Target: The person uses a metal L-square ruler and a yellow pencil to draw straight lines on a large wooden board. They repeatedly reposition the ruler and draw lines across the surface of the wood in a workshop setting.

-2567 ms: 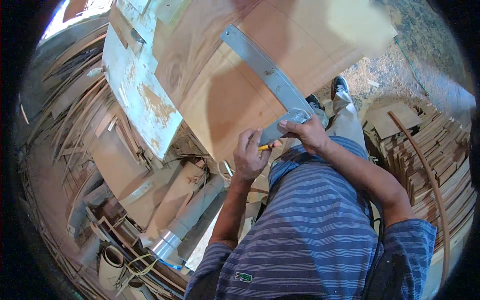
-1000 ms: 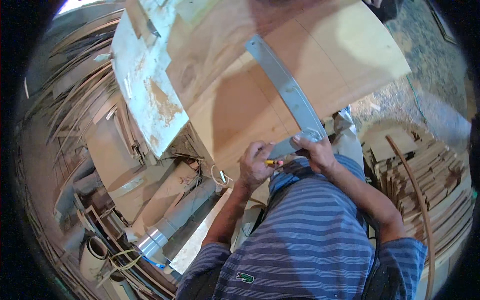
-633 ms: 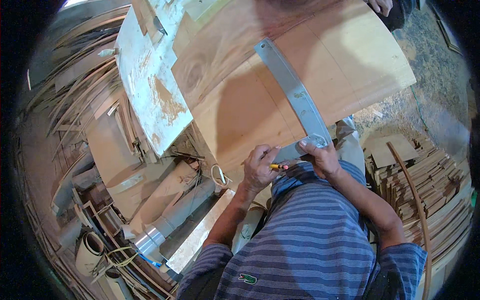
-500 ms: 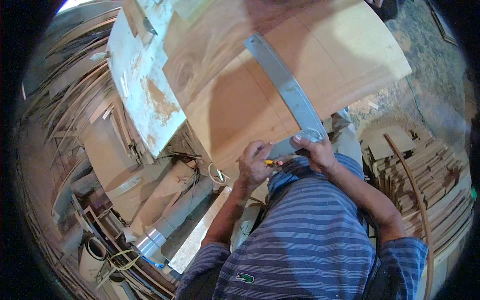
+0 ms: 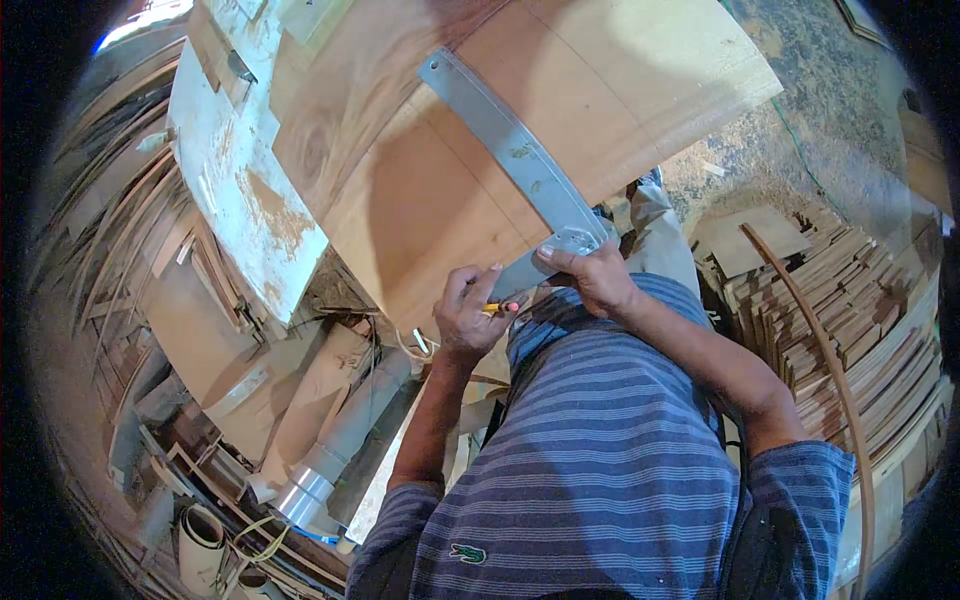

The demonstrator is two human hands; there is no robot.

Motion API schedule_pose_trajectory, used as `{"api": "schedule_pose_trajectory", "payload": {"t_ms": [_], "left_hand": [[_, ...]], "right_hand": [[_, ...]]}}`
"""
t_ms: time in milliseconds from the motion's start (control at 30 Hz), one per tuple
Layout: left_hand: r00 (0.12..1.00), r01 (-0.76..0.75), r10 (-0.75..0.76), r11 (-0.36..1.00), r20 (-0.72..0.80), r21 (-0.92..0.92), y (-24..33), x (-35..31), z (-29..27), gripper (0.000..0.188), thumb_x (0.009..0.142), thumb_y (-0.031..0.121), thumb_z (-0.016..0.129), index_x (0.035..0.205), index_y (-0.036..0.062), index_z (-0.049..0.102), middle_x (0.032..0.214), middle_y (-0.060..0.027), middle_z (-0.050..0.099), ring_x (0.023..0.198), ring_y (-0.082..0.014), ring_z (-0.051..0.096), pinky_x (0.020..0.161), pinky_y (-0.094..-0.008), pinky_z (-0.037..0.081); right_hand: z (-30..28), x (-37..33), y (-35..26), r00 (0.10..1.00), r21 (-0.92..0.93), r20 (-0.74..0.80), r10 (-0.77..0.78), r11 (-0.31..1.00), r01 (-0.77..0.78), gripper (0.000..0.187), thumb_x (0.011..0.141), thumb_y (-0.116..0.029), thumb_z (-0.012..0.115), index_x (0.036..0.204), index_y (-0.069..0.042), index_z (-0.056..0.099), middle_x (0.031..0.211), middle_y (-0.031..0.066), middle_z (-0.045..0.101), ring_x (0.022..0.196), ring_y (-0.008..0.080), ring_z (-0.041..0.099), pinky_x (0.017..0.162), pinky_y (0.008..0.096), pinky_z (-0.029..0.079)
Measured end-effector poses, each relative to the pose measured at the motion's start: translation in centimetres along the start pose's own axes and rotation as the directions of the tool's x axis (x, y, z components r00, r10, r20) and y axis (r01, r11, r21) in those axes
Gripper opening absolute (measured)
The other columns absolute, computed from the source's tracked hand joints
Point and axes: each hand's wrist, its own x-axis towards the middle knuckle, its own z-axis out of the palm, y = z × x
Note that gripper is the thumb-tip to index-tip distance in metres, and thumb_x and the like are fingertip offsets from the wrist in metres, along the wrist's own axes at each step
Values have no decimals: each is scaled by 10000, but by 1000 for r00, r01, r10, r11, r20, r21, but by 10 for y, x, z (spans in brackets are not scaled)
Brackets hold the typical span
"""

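A large metal carpenter's square (image 5: 520, 150) lies across a flat wooden board (image 5: 390, 230), its long blade pointing away from me and to the left. My right hand (image 5: 595, 278) grips the square at its near corner, thumb on top and the other fingers underneath, out of sight. By the free end of the short arm is my left hand (image 5: 468, 312), closed around a yellow pencil (image 5: 497, 307) with its pink eraser end pointing right. Whether the left fingertips touch the square, I cannot tell. Thin dark lines run across the board on both sides of the blade.
A white, dust-covered panel (image 5: 215, 170) adjoins the board on the left. Stacked wood strips (image 5: 800, 310) and a long curved strip (image 5: 840, 400) are at the right. Tubes (image 5: 340, 430) and curved offcuts (image 5: 110, 190) crowd the left side.
The whole scene has shifted left and slightly up in view. My left index finger is more raised beside the square's end. Both hands keep their holds, and the square stays between the two lines.
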Motion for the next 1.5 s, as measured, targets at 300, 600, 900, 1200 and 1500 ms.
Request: {"api": "schedule_pose_trajectory", "payload": {"t_ms": [300, 600, 900, 1200, 1500], "left_hand": [[999, 53, -53, 997, -4, 49, 2, 1, -1, 614, 671, 312, 901, 1201, 99, 675, 985, -118, 603, 776, -276, 660, 633, -375, 581], [999, 50, -50, 998, -21, 32, -2, -5, 1, 624, 665, 348, 894, 1188, 81, 680, 960, -102, 587, 772, -248, 626, 614, -376, 541], [999, 45, -44, 999, -25, 15, -2, -6, 2, 635, 649, 314, 905, 1204, 106, 677, 963, -111, 595, 749, -265, 649, 606, -376, 558], [999, 5, -5, 1000, -53, 14, -6, -6, 7, 637, 679, 362, 891, 1224, 120, 666, 969, -103, 596, 741, -249, 654, 583, -355, 560], [999, 43, -43, 999, -16, 19, -5, -3, 2, 628, 711, 465, 838, 1190, 89, 684, 956, -106, 603, 754, -266, 648, 629, -393, 553]], "right_hand": [[1, 1, 4, 999, 62, -14, -38, 997, 39, 283, 868, -76, 759, 1105, -19, 615, 944, 77, 677, 853, 190, 678, 739, 343, 579], [4, -1, 1, 1000, 121, 20, -16, 993, 14, 333, 888, -19, 726, 1196, 8, 602, 1061, 103, 686, 952, 222, 681, 844, 373, 573], [4, -3, 2, 1000, 89, -30, 2, 996, 0, 302, 879, -63, 750, 1139, 5, 613, 1022, 95, 693, 917, 213, 686, 837, 381, 579], [-1, 1, 5, 998, 71, 4, -64, 995, 64, 309, 885, -92, 753, 1147, -18, 608, 987, 80, 681, 882, 214, 691, 742, 376, 599], [4, 1, 0, 999, 89, -1, -40, 995, 40, 324, 881, -68, 744, 1160, -5, 592, 1000, 105, 678, 902, 238, 690, 770, 393, 600]]}}
